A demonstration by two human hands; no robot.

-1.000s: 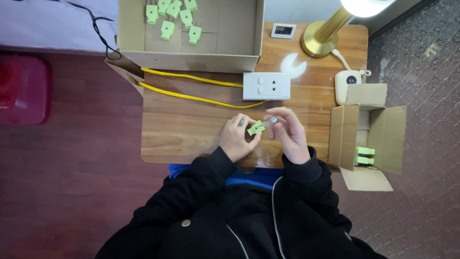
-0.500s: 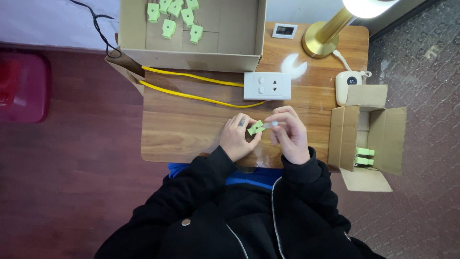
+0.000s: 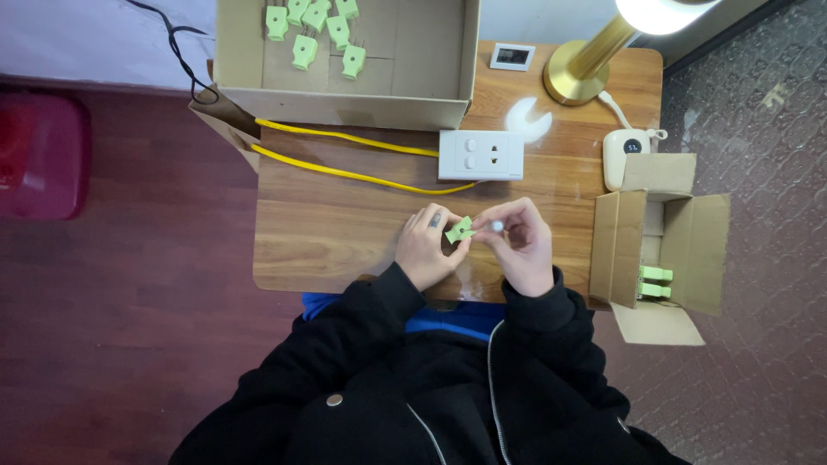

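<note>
Hands meet mid-table: our left hand [image 3: 424,248] pinches a green plug [image 3: 459,229] steady while our right hand [image 3: 521,244] grips a small white-tipped tool [image 3: 497,226] against it.

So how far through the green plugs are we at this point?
Two green plugs already lie in the small open box on the right. One green plug is in hand: the left hand holds it while the right hand works at it with a small white-tipped piece. Six loose plugs remain in the large box.
</note>
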